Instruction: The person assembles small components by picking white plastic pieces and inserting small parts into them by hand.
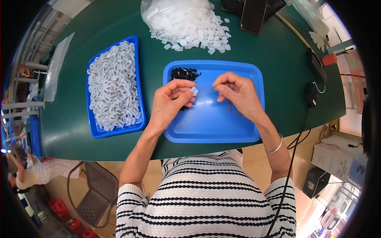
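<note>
Between thumb and fingers, my left hand (170, 101) pinches a small translucent white plastic piece (194, 91) over a blue tray (214, 133). My right hand (240, 93) hovers over the tray's right half, thumb and fingertips pressed together; whatever is between them is too small to make out. A heap of tiny black parts (183, 73) lies in the tray's far left corner, partly covered by my left hand. Some small greyish parts (230, 106) show beside my right hand, mostly hidden by it.
To the left, a second blue tray (143, 115) is full of whitish plastic pieces (113, 85). Loose translucent pieces (186, 27) spill from a clear bag at the back. A dark phone-like slab (253, 16) lies far right of them. A black cable (291, 166) hangs at right.
</note>
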Tool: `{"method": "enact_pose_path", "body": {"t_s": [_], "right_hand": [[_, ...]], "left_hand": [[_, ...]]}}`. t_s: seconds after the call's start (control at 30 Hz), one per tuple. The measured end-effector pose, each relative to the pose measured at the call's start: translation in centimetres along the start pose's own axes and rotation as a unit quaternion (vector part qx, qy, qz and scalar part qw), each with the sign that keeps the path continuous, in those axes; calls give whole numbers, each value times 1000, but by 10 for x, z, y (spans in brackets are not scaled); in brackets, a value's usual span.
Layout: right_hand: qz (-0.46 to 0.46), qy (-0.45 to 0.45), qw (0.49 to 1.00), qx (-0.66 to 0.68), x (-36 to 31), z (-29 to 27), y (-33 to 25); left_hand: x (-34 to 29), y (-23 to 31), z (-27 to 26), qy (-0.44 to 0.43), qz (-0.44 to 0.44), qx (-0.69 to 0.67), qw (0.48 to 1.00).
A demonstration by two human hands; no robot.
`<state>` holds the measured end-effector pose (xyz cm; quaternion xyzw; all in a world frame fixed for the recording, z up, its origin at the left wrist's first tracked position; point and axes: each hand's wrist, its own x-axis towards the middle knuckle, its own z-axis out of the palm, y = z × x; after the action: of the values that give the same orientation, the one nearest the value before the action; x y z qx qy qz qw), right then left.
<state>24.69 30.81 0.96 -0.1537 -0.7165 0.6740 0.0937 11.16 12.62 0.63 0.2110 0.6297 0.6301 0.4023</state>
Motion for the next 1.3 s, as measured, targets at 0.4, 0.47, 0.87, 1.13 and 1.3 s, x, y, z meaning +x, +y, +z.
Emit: {"method": "enact_pose_path", "body": {"t_s": [0.4, 0.47, 0.87, 1.13, 1.3], "right_hand": [[29, 24, 984, 172, -14, 18, 7], [48, 37, 973, 221, -16, 20, 6], [-36, 158, 968, 192, -28, 48, 13], [-92, 221, 953, 183, -25, 59, 15], [-121, 235, 954, 140, -25, 62, 21]], "left_hand": [[3, -4, 21, -17, 22, -4, 1000], [2, -4, 24, -9, 59, 27, 998], [-2, -24, 39, 65, 58, -129, 988], [-10, -23, 56, 76, 29, -211, 974], [-12, -26, 61, 89, 64, -192, 975]]}}
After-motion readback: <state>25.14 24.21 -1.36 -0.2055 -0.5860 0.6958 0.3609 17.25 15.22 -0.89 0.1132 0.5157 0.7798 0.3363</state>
